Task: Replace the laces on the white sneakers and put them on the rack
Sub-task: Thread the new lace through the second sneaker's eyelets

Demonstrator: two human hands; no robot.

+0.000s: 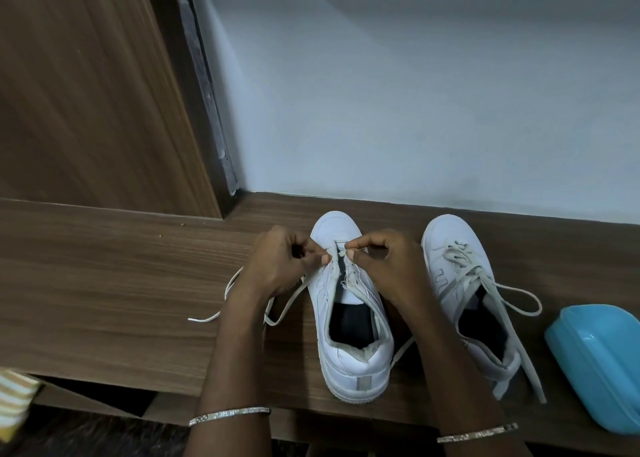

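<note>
left hand (277, 262) and right hand (384, 266) pinching the lace (287, 304) at the unlaced sneaker (349, 352)

head view: both hands have fingers curled, each nipping the lace beside the front eyelets; the unlaced sneaker stands on the wooden surface (104, 283), toe toward the wall (415, 92); loose lace trails out left from under the left hand; the laced sneaker (446, 248) stands just beside it on the right, lace ends hanging loose; a blue container (602, 363) lies near the right edge

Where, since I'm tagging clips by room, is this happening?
Probably indoors at home, perhaps at a shoe rack: a wood-laminate ledge against a plain painted wall, a wooden panel at the corner, and white sneakers standing on the ledge.
</note>
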